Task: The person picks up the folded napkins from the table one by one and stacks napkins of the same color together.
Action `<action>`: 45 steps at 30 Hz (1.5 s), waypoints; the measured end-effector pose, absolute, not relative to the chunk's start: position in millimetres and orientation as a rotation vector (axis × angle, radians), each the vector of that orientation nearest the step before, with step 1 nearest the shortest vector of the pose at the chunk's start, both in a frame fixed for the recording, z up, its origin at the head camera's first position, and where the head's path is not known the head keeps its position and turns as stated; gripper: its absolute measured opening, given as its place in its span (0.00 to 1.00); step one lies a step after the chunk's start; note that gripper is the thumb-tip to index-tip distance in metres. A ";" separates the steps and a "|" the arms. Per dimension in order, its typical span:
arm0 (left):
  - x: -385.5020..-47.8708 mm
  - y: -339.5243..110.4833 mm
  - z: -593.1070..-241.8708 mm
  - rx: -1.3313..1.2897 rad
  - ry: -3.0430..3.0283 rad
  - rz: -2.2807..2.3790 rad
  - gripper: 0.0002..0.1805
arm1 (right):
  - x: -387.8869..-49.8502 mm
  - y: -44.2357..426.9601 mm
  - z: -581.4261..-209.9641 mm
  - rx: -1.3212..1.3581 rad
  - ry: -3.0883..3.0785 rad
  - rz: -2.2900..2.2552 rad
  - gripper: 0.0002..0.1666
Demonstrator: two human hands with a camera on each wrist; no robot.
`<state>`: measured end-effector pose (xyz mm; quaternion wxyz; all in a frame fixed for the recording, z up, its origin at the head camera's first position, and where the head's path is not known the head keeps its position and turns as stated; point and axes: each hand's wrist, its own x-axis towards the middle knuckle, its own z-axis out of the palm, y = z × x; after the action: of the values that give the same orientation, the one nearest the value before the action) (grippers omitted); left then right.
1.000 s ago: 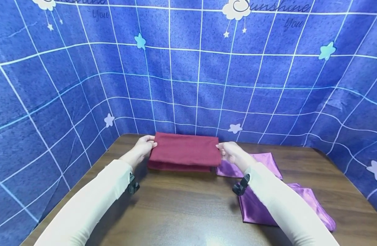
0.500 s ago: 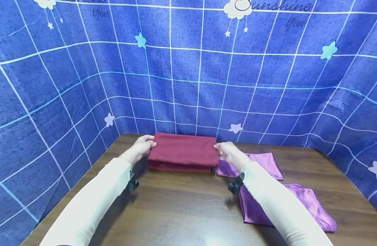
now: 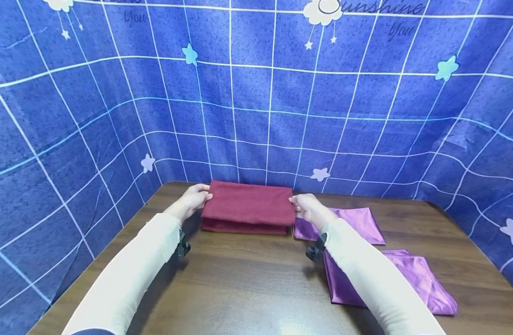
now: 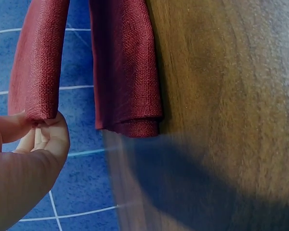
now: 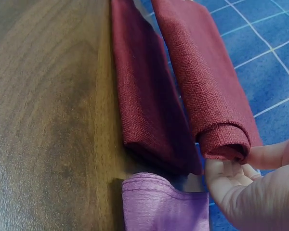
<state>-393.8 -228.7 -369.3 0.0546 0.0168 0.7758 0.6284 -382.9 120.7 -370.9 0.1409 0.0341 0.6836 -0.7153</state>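
A folded dark red cloth [image 3: 250, 203] is stretched level between both hands near the back of the wooden table. The left hand [image 3: 192, 200] pinches its left end between thumb and fingers; in the left wrist view that hand [image 4: 33, 149] grips the folded edge [image 4: 45, 72]. At the right end, the right hand [image 3: 310, 208] pinches the cloth, and in the right wrist view the hand [image 5: 255, 183] holds a rolled-looking end [image 5: 224, 139]. Beneath the held part, another dark red folded layer [image 3: 244, 226] lies on the table, with a gap between them in both wrist views.
A folded purple satin cloth [image 3: 361, 223] lies on the table [image 3: 239, 288] just right of the red cloth, partly behind the right hand. A second purple cloth [image 3: 424, 279] is nearer, partly under the right forearm. A blue gridded curtain [image 3: 256, 93] hangs behind the table.
The right hand has shifted slightly left, along with the right end of the red cloth. The left hand has hardly moved; both still pinch the cloth.
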 end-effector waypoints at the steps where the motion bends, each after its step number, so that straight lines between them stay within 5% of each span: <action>1: -394.3 -228.8 -369.5 0.048 2.359 1.906 0.20 | -383.6 120.3 -371.9 0.104 1.973 -2.070 0.18; 11: -394.7 -229.5 -371.4 0.001 2.374 1.898 0.21 | -391.4 112.5 -381.2 0.152 1.958 -2.069 0.08; 45: -404.7 -231.2 -396.7 -0.148 2.403 1.828 0.21 | -398.5 98.6 -397.4 0.344 2.026 -2.141 0.06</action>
<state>-404.7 -231.2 -396.7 0.0591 -0.0490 0.7935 0.6037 -398.5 98.6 -397.4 0.0865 0.1155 0.6801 -0.7187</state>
